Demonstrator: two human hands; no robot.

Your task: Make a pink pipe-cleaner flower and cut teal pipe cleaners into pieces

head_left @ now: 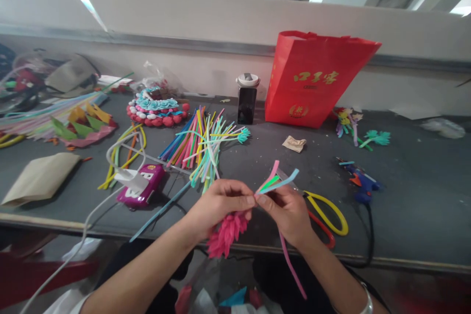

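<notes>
Above the table's front edge, my left hand (pixel 228 199) is closed with thumb and finger pinched at the base of a bunch of pipe cleaners (pixel 272 182) in pink, green and light blue. A magenta pipe-cleaner flower (pixel 228 235) hangs head down below that hand. Against the same spot presses the thumb of my right hand (pixel 287 211), its fingers wrapped round the stems. One long pink pipe cleaner (pixel 290 267) trails down beneath it. Scissors (pixel 327 213) with a yellow and a red handle loop lie beside my right hand, their blades partly hidden by it.
A pile of coloured pipe cleaners (pixel 198 142) lies ahead to the left, near a purple power strip (pixel 143 186) with a white cable. A phone (pixel 247 105) leans on a cup, left of a red bag (pixel 312 78). The glue gun (pixel 362 184) rests at right, its cord over the edge.
</notes>
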